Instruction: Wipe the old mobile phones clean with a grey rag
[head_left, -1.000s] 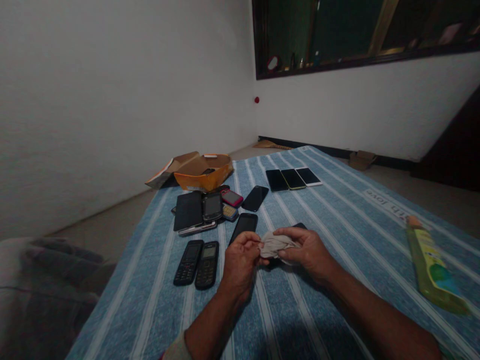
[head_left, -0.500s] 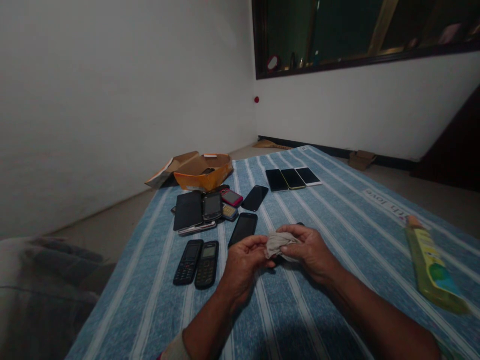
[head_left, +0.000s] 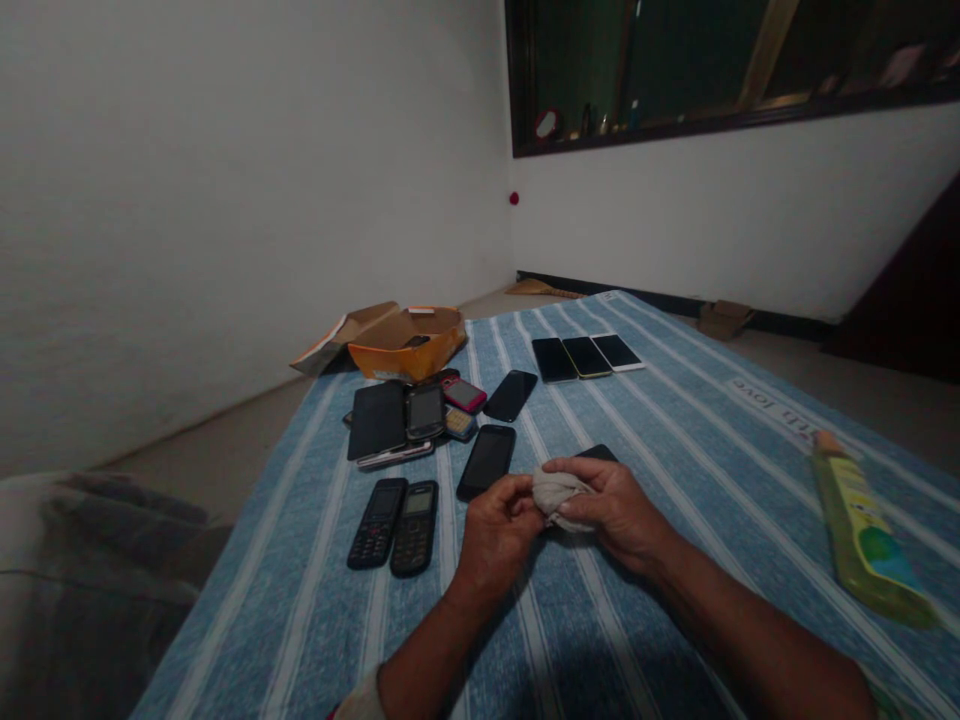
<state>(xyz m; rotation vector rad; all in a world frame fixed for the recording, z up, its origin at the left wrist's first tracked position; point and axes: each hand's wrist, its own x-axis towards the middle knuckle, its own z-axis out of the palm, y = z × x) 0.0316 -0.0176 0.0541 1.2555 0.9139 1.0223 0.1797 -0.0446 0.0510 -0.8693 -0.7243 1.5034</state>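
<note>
Both my left hand (head_left: pixel 495 532) and my right hand (head_left: pixel 616 510) grip a crumpled beige cloth (head_left: pixel 559 498) between them, low over the striped sheet. A black phone (head_left: pixel 598 452) lies partly hidden under my right hand. Just left of the cloth lies a black smartphone (head_left: pixel 486 462). Further left are a pair of black keypad phones (head_left: pixel 377 523) (head_left: pixel 414 528). Beyond them sits a pile of phones (head_left: pixel 397 425) that includes a pink-edged one.
The blue striped bedsheet (head_left: pixel 697 430) holds a row of three smartphones (head_left: pixel 586 357), a lone black phone (head_left: pixel 510 396) and a green-and-yellow tube (head_left: pixel 862 535) at right. An orange cardboard box (head_left: pixel 405 345) stands at the far edge. Grey cushions (head_left: pixel 90 590) rise at left.
The cloth has bunched into a tighter wad between my hands, which have drawn slightly closer. More of the black phone's top edge shows above my right hand.
</note>
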